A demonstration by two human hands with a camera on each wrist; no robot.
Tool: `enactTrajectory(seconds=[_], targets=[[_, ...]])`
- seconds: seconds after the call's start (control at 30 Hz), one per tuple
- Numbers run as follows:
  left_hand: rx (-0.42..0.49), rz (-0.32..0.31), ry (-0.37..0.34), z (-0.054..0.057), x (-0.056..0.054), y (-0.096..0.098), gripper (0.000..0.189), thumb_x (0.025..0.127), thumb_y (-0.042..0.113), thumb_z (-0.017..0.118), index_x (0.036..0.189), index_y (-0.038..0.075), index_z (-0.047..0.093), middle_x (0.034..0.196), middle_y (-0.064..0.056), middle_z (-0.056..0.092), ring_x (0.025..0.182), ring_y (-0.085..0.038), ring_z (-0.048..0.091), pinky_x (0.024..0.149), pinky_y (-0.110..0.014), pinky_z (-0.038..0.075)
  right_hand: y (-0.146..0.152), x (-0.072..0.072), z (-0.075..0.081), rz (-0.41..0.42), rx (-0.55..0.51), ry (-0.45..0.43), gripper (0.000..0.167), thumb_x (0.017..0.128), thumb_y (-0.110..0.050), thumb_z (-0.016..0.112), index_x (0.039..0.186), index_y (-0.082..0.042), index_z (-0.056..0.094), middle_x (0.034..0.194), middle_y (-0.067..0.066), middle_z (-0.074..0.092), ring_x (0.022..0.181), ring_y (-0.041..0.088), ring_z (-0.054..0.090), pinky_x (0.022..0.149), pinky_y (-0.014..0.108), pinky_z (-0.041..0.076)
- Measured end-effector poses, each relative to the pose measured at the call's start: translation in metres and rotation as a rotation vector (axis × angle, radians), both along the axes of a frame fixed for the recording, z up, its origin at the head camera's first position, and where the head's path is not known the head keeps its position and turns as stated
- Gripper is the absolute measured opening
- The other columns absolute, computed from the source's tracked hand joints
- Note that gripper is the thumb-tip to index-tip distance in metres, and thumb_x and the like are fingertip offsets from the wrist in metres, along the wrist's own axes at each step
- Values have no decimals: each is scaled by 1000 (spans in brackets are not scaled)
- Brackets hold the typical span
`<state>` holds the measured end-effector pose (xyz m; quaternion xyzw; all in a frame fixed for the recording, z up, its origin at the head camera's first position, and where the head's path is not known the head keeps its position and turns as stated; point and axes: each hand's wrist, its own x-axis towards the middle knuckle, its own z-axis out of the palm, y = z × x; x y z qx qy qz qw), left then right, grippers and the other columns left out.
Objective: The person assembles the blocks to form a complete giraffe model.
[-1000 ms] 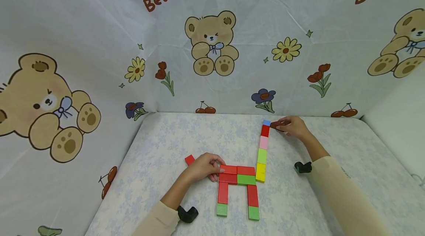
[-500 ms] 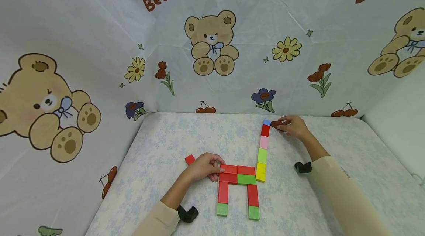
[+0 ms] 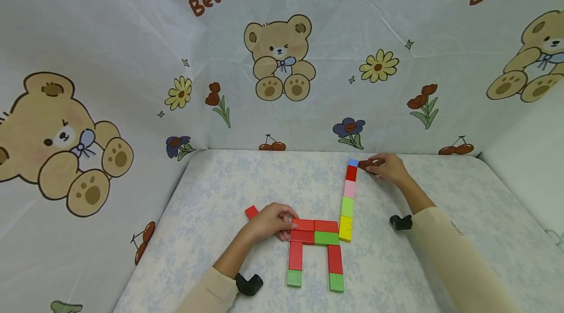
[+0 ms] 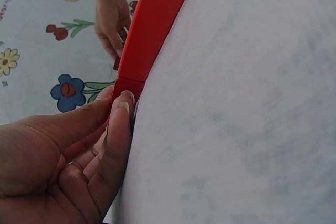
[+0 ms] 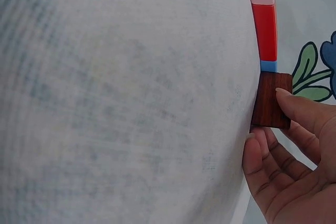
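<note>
Dark brown wooden block (image 5: 272,98) is pinched between thumb and fingers of my right hand (image 3: 392,168). It sits right at the small blue block (image 5: 268,66), which tops a column of red (image 3: 351,173), pink (image 3: 349,188), light green (image 3: 347,206) and yellow blocks (image 3: 345,228). My left hand (image 3: 268,220) pinches the left end of a red block (image 4: 126,87) in the flat block figure. That figure has red blocks (image 3: 326,226) and a green block (image 3: 326,238) across, with two red legs (image 3: 295,255) ending in green blocks (image 3: 294,278).
A separate red block (image 3: 251,212) lies partly hidden behind my left hand. The pale patterned tabletop (image 3: 229,176) meets a bear-print cloth (image 3: 308,122) at the back. Black wrist mounts (image 3: 249,284) sit by both sleeves.
Both hands keep their places and grips. The brown block stays beside the blue one, and the view shifts only slightly.
</note>
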<state>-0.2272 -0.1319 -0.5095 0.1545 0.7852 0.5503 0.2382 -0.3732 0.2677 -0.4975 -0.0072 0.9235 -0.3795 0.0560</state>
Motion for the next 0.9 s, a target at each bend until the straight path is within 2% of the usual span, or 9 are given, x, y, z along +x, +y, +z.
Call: enactTrajectory(seconds=[0.37, 0.7, 0.9], targets=[[9, -1, 2, 1, 0, 0, 17, 93, 5, 74, 109, 4, 71, 71, -11, 67, 55, -18, 66, 54, -29, 59, -1, 2, 4, -1, 3, -29, 49, 97, -19, 71, 137, 4, 56, 123, 29, 58, 96, 34, 63, 74, 31, 62], [-5, 3, 11, 1, 0, 0, 17, 93, 7, 74, 110, 5, 71, 72, -11, 67, 56, -18, 66, 55, -30, 60, 8, 13, 15, 39, 54, -57, 61, 96, -27, 72, 142, 6, 50, 125, 30, 60, 92, 30, 66, 76, 36, 62], [3, -1, 3, 2, 1, -1, 18, 93, 6, 73, 111, 4, 71, 72, -12, 67, 56, -18, 66, 55, -30, 60, 16, 26, 17, 70, 86, 18, 57, 96, -26, 70, 138, 9, 52, 117, 28, 64, 87, 29, 68, 68, 34, 59]])
